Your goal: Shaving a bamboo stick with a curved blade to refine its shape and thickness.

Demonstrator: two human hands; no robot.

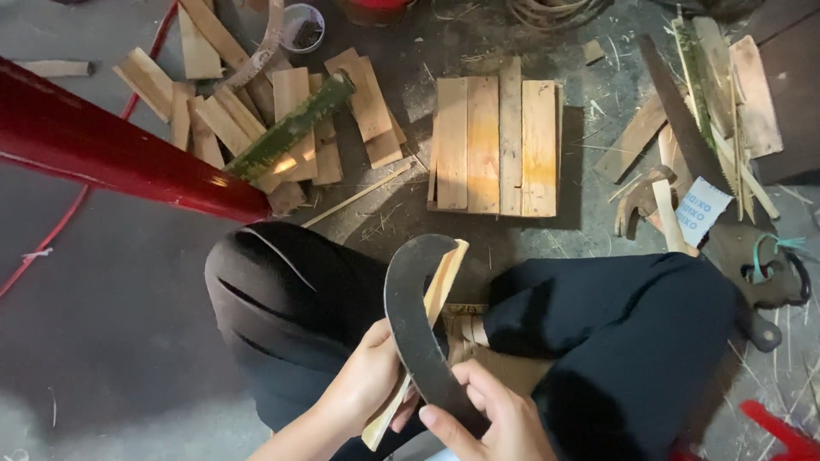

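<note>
Low in the middle of the frame, the left hand (367, 384) wraps its fingers around a pale, flat wooden slat (440, 286), holding it tilted so its top end points toward the upper right. The right hand (491, 418) closes on the lower part of a dark, curved metal blade (410, 316), thumb laid along its flat side; the hooked tip of the blade bends over the slat's upper end and touches it. Both hands sit between two knees in black trousers (632, 341), so there is little room on either side, only a narrow gap straight above.

Above that gap, in the centre of the frame, lies one neat mat of about five smooth light boards (495, 145) set edge to edge on the rough grey floor (111, 341). At upper left a loose heap of similar short slats (222, 119) lies scattered, with one green bamboo stick (290, 128) across it. A glossy red bar (111, 154) cuts across the left side. At the right edge one long saw (692, 145) with a toothed edge lies among scraps, near a white paper tag (700, 209). The lower left floor is bare and wide.
</note>
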